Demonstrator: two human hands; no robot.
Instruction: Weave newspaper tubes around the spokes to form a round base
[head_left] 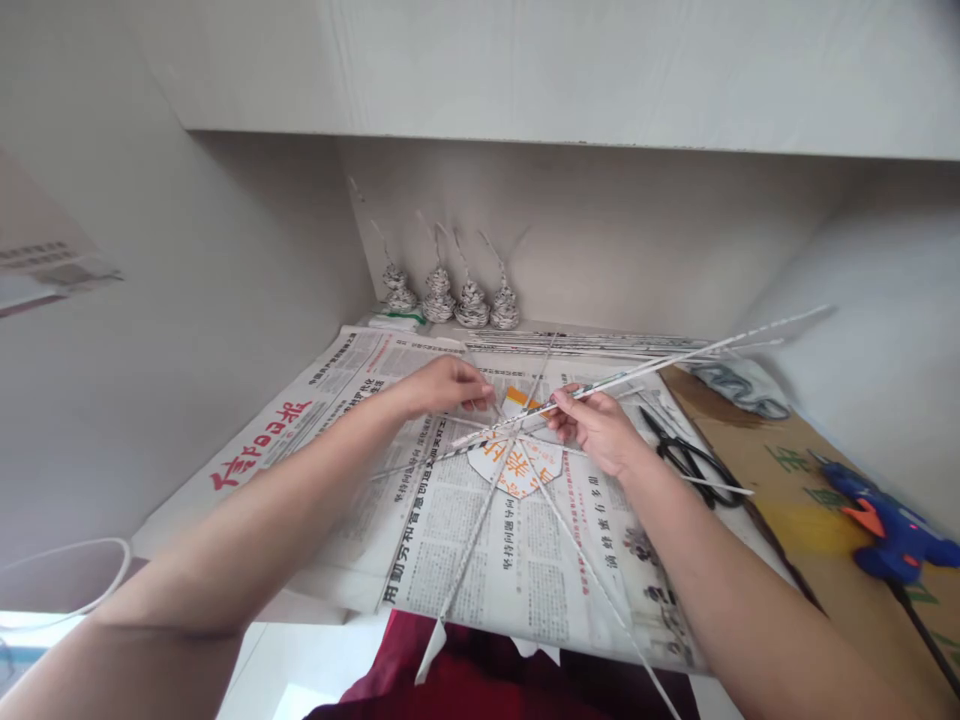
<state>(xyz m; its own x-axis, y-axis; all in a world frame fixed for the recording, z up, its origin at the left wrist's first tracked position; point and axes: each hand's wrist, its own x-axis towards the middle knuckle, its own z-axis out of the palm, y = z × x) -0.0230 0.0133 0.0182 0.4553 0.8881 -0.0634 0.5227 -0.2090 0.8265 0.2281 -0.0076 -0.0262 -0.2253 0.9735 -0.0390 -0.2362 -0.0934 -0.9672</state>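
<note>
Newsprint (465, 540) shows red Chinese masthead, unreadable; right hand (596, 428) pinches paper rod (660, 367); left hand's (442, 385) fingers curled, grip unclear.

Person, own body: left hand (442, 385) and right hand (596, 428) bare, no rings; forearms unsleeved; dark red garment (480, 670) near, low centre.

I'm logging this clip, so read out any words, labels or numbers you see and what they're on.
"坚持问题导向", seemingly: headline on the spread printed newspaper.
Large red masthead characters: upside down, not surely readable.
Orange characters on the white paper card: too blurred.
Green characters on the brown cardboard sheet: too blurred.
</note>
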